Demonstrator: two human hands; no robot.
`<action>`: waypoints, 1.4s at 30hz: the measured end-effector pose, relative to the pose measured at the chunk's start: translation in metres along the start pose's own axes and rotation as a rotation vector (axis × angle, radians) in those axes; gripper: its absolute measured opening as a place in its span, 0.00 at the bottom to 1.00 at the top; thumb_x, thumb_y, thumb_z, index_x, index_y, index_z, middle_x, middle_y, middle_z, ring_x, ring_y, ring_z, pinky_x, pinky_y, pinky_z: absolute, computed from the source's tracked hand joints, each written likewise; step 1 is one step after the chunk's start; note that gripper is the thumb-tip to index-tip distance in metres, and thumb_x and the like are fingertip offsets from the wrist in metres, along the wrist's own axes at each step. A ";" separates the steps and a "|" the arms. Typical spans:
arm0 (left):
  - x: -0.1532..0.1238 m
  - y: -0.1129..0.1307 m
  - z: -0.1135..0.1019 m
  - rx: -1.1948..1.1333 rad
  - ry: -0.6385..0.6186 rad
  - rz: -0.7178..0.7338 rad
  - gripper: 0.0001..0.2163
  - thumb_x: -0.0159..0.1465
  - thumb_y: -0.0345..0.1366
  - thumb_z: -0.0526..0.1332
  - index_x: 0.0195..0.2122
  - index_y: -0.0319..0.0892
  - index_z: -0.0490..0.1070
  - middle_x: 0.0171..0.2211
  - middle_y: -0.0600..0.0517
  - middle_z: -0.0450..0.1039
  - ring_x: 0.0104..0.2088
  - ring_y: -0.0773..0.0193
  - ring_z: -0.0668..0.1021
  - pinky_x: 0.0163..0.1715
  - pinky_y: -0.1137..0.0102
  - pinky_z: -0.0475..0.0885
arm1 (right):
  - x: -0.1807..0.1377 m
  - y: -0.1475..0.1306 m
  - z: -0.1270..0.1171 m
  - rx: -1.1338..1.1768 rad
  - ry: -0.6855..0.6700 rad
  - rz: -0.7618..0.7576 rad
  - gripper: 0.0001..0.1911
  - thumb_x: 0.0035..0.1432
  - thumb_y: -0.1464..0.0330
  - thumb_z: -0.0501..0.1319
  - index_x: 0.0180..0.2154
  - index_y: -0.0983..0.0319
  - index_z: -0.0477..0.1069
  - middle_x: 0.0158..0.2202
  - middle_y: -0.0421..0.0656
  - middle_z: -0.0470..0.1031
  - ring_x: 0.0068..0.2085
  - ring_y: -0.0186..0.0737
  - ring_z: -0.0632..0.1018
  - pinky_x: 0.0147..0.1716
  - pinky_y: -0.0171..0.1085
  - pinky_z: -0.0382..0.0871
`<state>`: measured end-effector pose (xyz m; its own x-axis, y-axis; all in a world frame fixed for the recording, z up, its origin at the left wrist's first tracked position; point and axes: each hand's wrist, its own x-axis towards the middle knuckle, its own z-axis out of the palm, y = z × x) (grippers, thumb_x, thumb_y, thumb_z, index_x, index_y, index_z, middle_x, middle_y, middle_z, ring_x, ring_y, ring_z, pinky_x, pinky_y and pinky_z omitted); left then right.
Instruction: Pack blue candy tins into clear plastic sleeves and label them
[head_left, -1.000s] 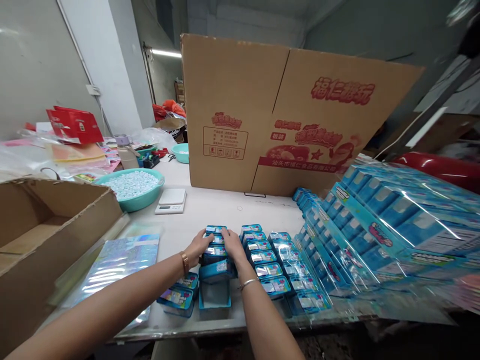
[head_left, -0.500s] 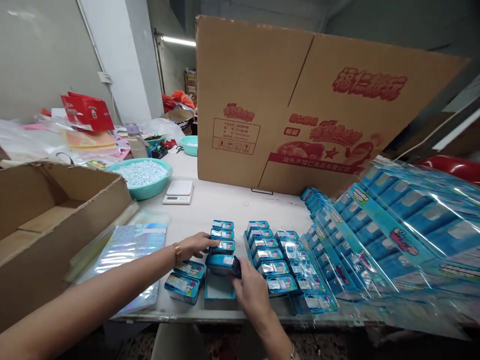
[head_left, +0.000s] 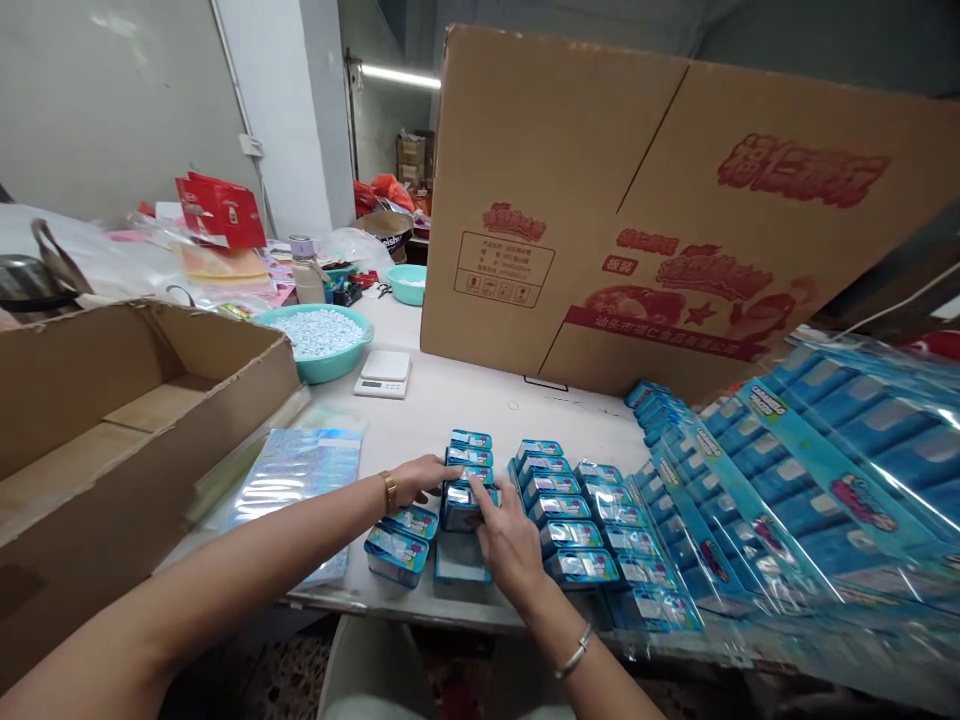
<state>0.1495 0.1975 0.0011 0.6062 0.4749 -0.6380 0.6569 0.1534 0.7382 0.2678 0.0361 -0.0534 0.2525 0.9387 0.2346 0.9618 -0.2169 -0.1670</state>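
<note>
A row of small blue tins with printed lids (head_left: 471,458) stands in an open blue tray (head_left: 463,572), whose front end shows its pale floor. My right hand (head_left: 512,540) grips the frontmost tin (head_left: 459,512) of this row from its right side, index finger over the lid. From the left, my left hand (head_left: 420,482) reaches in with fingers stretched out, touching the tins just behind; its thumb is partly hidden. Two loose tins (head_left: 397,552) stand left of the tray, below my left wrist.
Two more rows of tins (head_left: 562,508) stand to the right, beside wrapped stacked packs (head_left: 780,480). At left are a plastic-sleeve stack (head_left: 300,470) and an open carton (head_left: 150,450). A scale (head_left: 384,372), a basin of candies (head_left: 330,365) and a big carton (head_left: 570,200) stand behind.
The tin in my right hand has gone from tilted over the tray to more upright against the row. My right hand's fingers have moved up onto its lid. The whole view has shifted rightward.
</note>
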 end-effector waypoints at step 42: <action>-0.029 -0.101 0.046 0.455 0.483 0.938 0.45 0.61 0.35 0.67 0.72 0.62 0.41 0.70 0.47 0.48 0.70 0.46 0.55 0.66 0.47 0.60 | -0.077 -0.035 0.085 0.629 0.377 0.161 0.41 0.69 0.69 0.53 0.73 0.53 0.29 0.72 0.49 0.51 0.70 0.50 0.59 0.63 0.54 0.66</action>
<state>0.0864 0.1285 -0.0646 0.7717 0.5348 0.3441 0.1986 -0.7166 0.6686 0.2055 -0.0057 -0.1469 0.5125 0.7286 0.4545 0.6966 -0.0433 -0.7161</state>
